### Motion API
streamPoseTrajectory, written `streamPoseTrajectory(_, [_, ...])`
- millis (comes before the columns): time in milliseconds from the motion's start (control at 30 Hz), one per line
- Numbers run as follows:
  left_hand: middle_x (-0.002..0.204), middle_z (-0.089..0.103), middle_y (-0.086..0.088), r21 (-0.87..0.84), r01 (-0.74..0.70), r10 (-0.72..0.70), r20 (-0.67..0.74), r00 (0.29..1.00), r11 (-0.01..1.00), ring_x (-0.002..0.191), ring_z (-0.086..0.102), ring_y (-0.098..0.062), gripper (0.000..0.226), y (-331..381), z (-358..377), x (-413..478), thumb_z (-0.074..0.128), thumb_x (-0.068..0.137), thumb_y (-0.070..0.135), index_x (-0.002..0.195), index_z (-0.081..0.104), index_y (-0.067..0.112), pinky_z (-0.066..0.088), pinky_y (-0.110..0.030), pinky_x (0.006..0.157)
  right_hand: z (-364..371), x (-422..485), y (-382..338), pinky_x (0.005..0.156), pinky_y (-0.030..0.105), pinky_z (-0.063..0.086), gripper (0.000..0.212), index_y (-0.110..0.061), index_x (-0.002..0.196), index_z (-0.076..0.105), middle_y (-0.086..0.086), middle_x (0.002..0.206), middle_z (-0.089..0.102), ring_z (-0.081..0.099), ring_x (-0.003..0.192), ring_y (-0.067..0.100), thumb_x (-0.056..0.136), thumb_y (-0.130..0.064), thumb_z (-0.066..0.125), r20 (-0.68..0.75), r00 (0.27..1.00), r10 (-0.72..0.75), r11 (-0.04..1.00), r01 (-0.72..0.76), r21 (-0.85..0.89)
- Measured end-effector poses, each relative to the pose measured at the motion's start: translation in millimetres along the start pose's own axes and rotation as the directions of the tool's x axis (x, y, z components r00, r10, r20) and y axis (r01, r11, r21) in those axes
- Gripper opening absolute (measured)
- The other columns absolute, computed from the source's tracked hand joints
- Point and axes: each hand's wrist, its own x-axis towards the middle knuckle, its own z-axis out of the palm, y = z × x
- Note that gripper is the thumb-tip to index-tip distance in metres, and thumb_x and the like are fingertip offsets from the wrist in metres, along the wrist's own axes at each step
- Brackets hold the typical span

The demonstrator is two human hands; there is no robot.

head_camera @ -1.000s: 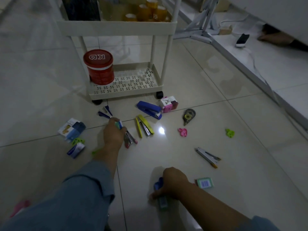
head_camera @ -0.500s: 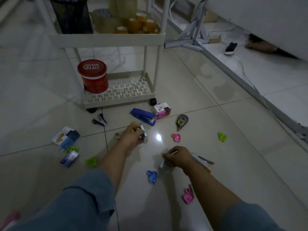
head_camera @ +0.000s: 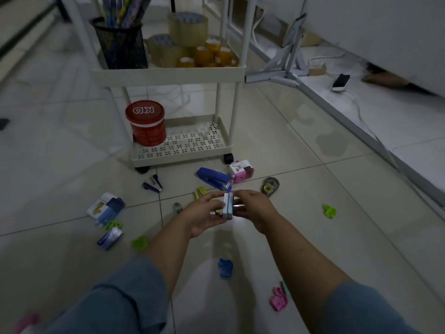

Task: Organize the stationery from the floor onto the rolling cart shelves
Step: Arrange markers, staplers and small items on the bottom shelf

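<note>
The only text that can be read is a pair of white letters, "KG", on the lid (head_camera: 144, 110) of the red tin (head_camera: 149, 135) on the bottom shelf of the rolling cart (head_camera: 183, 161); from here they appear upside down. Print on the small floor boxes (head_camera: 106, 208) and the pink-and-white box (head_camera: 241, 171) is too small and dim to make out.

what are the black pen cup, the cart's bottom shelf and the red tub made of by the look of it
Black pen cup: likely metal wire mesh, matte; a fine grid shows across its wall.
Cart's bottom shelf: cream, smooth, punched with pinwheel holes; painted metal or plastic, cannot tell which.
Red tub: probably plastic, with a slightly glossy lid bearing white letters.
</note>
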Motion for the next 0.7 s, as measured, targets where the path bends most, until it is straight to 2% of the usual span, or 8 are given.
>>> streamPoseTrajectory(67, [0.12, 0.061, -0.017, -0.013, -0.007, 0.007, -0.017, 1.0, 1.0, 0.097, 0.065, -0.028, 0.037, 1, -3, -2, 0.058, 0.091, 0.012, 0.127, 0.053, 0.016, 0.057, -0.031, 0.077, 1, 0, -4, 0.07, 0.025, 0.058, 0.024, 0.001, 0.114, 0.061, 0.017, 0.1, 0.066, 0.067, 0.086, 0.025, 0.091, -0.002, 0.053, 0.055, 0.998, 0.01, 1.0, -0.01, -0.01])
streamPoseTrajectory(167, [0.12, 0.062, -0.017, -0.024, -0.013, 0.013, -0.008, 1.0, 1.0, 0.1, 0.065, -0.029, 0.045, 2, -8, -4, 0.064, 0.086, 0.01, 0.128, 0.051, 0.016, 0.056, -0.032, 0.08, 0, -3, -9, 0.073, 0.024, 0.057, 0.033, 0.0, 0.122, 0.057, 0.021, 0.111, 0.064, 0.066, 0.09, 0.025, 0.09, 0.003, 0.052, 0.122, 0.993, -0.008, 0.994, 0.021, -0.109])
streamPoseTrajectory(267, [0.116, 0.064, -0.015, -0.079, -0.034, 0.034, 0.001, 0.999, 0.996, 0.096, 0.066, -0.027, 0.046, 7, -12, -5, 0.063, 0.086, 0.006, 0.128, 0.05, 0.015, 0.057, -0.033, 0.081, -6, -6, -18, 0.08, 0.025, 0.055, 0.043, -0.009, 0.129, 0.053, 0.005, 0.111, 0.059, 0.061, 0.096, 0.018, 0.087, -0.003, 0.059, 0.242, 0.969, -0.051, 0.958, 0.116, -0.261])
streamPoseTrajectory(333, [0.109, 0.066, -0.015, -0.126, -0.033, 0.034, 0.007, 0.999, 0.992, 0.09, 0.068, -0.025, 0.045, 12, -15, -7, 0.063, 0.085, 0.007, 0.128, 0.051, 0.016, 0.059, -0.032, 0.076, -9, -7, -24, 0.094, 0.027, 0.044, 0.06, -0.023, 0.135, 0.047, -0.008, 0.119, 0.047, 0.05, 0.109, 0.012, 0.081, -0.013, 0.071, 0.291, 0.953, -0.085, 0.816, 0.234, -0.528])
streamPoseTrajectory(400, [0.109, 0.068, -0.015, -0.135, -0.029, 0.033, 0.029, 0.999, 0.99, 0.088, 0.07, -0.023, 0.046, 17, -16, -9, 0.064, 0.084, 0.009, 0.128, 0.051, 0.016, 0.06, -0.029, 0.069, -8, -5, -27, 0.097, 0.024, 0.036, 0.07, -0.025, 0.137, 0.045, -0.01, 0.123, 0.045, 0.042, 0.114, 0.006, 0.075, -0.017, 0.077, 0.34, 0.929, -0.15, 0.708, 0.341, -0.619])
streamPoseTrajectory(500, [0.099, 0.07, -0.012, -0.15, -0.024, 0.034, 0.062, 0.998, 0.988, 0.077, 0.071, -0.016, 0.043, 23, -13, -12, 0.063, 0.085, 0.011, 0.127, 0.053, 0.006, 0.059, -0.023, 0.066, -4, 0, -29, 0.094, 0.014, 0.036, 0.067, -0.02, 0.133, 0.05, -0.003, 0.133, 0.052, 0.045, 0.117, 0.006, 0.073, -0.02, 0.079, 0.352, 0.894, -0.277, 0.663, 0.443, -0.604])
streamPoseTrajectory(600, [0.087, 0.074, -0.011, -0.191, 0.004, 0.009, 0.068, 0.998, 0.982, 0.073, 0.071, -0.013, 0.035, 27, -9, -13, 0.061, 0.086, 0.015, 0.116, 0.056, -0.002, 0.059, -0.021, 0.066, -5, 0, -36, 0.074, -0.001, 0.039, 0.059, -0.018, 0.128, 0.055, -0.004, 0.124, 0.058, 0.05, 0.106, 0.001, 0.074, -0.022, 0.078, 0.352, 0.877, -0.327, 0.626, 0.48, -0.615])
streamPoseTrajectory(700, [0.087, 0.073, -0.012, -0.247, 0.001, 0.014, 0.058, 0.998, 0.969, 0.072, 0.072, -0.012, 0.032, 32, -6, -13, 0.06, 0.087, 0.019, 0.111, 0.059, -0.002, 0.059, -0.021, 0.064, -4, -1, -46, 0.071, -0.002, 0.042, 0.054, -0.018, 0.122, 0.06, -0.008, 0.11, 0.062, 0.056, 0.097, 0.0, 0.072, -0.023, 0.079, 0.375, 0.857, -0.353, 0.623, 0.514, -0.59])
